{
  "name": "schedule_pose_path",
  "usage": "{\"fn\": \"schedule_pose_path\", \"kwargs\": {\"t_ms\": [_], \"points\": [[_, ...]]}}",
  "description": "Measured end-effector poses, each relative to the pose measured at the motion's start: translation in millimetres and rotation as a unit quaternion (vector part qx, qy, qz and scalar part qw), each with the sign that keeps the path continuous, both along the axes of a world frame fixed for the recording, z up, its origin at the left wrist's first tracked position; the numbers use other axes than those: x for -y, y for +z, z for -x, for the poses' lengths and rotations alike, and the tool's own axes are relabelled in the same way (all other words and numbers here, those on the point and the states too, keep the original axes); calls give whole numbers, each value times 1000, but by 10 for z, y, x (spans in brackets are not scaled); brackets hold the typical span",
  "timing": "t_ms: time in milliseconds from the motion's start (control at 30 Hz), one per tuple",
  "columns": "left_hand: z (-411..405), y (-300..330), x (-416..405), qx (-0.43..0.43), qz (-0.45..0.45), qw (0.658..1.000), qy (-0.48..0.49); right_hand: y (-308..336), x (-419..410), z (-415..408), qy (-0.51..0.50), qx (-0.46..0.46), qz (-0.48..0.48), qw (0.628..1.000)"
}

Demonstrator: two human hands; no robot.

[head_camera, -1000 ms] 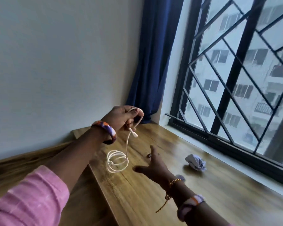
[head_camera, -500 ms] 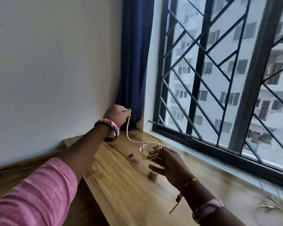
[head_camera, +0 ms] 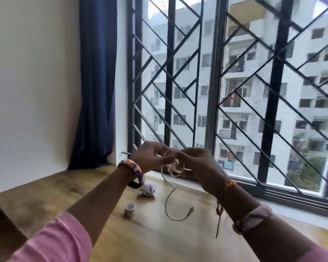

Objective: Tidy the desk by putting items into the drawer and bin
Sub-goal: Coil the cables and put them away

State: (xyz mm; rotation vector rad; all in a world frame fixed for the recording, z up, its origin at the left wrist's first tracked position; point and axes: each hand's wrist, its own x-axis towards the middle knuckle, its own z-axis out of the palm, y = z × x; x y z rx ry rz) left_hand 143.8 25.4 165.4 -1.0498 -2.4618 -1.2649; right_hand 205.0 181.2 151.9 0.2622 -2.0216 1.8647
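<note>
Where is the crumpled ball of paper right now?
The crumpled paper lies on the wooden desk, just under the left wrist, behind the small roll.

Two bare forearms with pink sleeves (head_camera: 53,241) pushed up. On left wrist, thick bangle (head_camera: 135,172) in orange, purple and white with dark underside. On right wrist, thin orange-gold thread (head_camera: 229,184) with brown cord (head_camera: 218,222) dangling down. Further up right arm, pale pink and white bangle (head_camera: 252,219) with purple streaks
</note>
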Motion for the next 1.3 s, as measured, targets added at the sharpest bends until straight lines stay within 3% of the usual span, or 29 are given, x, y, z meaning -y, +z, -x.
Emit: {"fn": "schedule_pose_path", "kwargs": {"t_ms": [167,267,333,433,500,633,700,767,867,933,1033,1100,1167,1233,1300], "points": [[38,7,-223,31,-150,988,-20,81,-290,-86,-36,46,82,995],[203,22,-212,36,-254,965,47,214,-482,-87,-54,56,259,963],[358,53,-119,70,-305,948,52,324,-656,-100,-90,31,320,943],[554,122,-81,116,-264,958,-4,453,-737,-64,-60,18,284,957],[606,190,-162,139,-198,967,-81,503,-651,33,-43,18,208,977],[598,334,-330,178,-132,950,-220,570,-339,261,-57,11,18,998],[606,374,-378,147,-91,958,-229,595,-198,384,-68,1,-45,997],[665,349,-402,84,-44,973,-212,662,-113,479,-81,-13,-51,995],[852,231,-343,54,-52,975,-210,808,-112,592,-135,-25,6,991],[979,236,-254,86,-92,966,-226,880,-162,617,-154,-35,3,987],[1072,407,-154,128,-157,939,-277,900,-164,652,-168,-44,-112,978],[1055,551,-177,90,-150,944,-278,896,-94,683,-171,-56,-169,969],[1013,612,-248,13,-137,967,-216,930,-16,729,-197,-78,-153,965],[989,555,-302,-71,-153,974,-148,1002,6,770,-243,-71,-66,965],[961,417,-342,-110,-156,971,-143,1084,-11,794,-243,-39,45,968]]}}
